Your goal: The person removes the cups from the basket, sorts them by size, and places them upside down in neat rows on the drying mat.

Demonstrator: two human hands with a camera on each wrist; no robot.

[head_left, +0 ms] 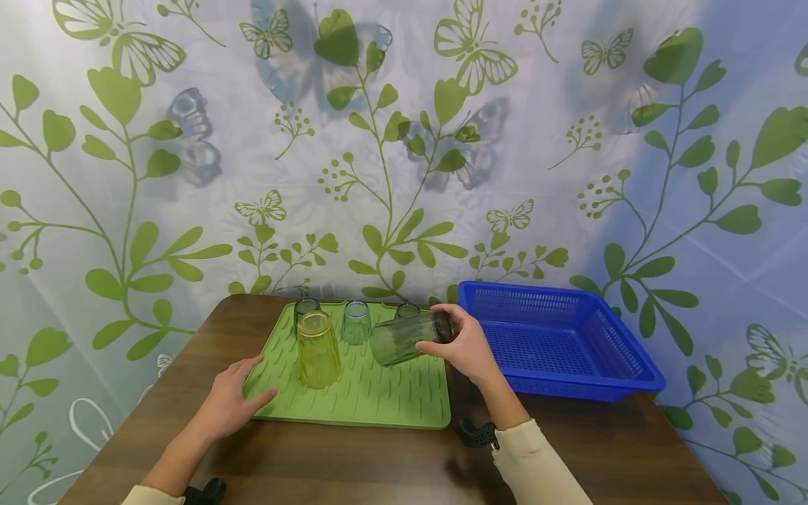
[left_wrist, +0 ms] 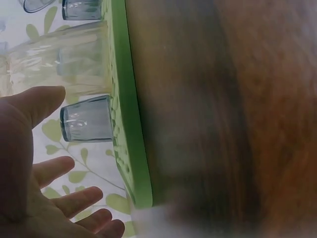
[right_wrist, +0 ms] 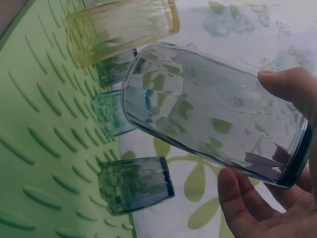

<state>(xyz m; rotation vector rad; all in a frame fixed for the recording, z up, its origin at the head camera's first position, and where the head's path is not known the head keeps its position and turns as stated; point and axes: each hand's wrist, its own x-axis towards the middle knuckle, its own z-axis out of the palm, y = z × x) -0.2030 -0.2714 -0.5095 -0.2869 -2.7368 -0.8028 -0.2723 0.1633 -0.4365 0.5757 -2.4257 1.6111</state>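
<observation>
My right hand (head_left: 466,345) grips a tall grey-tinted drinking glass (head_left: 400,340) near its thick dark base. The glass is tilted almost onto its side over the green mat (head_left: 391,403), mouth toward the left. In the right wrist view, thumb and fingers (right_wrist: 242,198) lie on opposite sides of the glass. My left hand (head_left: 230,398) holds nothing, its fingers spread beside the mat's left edge. A tall yellow glass (head_left: 320,361) stands upside down on the mat to the right of that hand.
Three small glasses stand along the mat's back: a dark one (head_left: 307,307) behind the yellow glass, a bluish one (head_left: 356,326) mid-row, and another dark one (head_left: 407,309) behind the held glass. A blue plastic basket (head_left: 568,384) sits at the right on the wooden table (head_left: 353,463). A patterned curtain (head_left: 404,140) hangs behind.
</observation>
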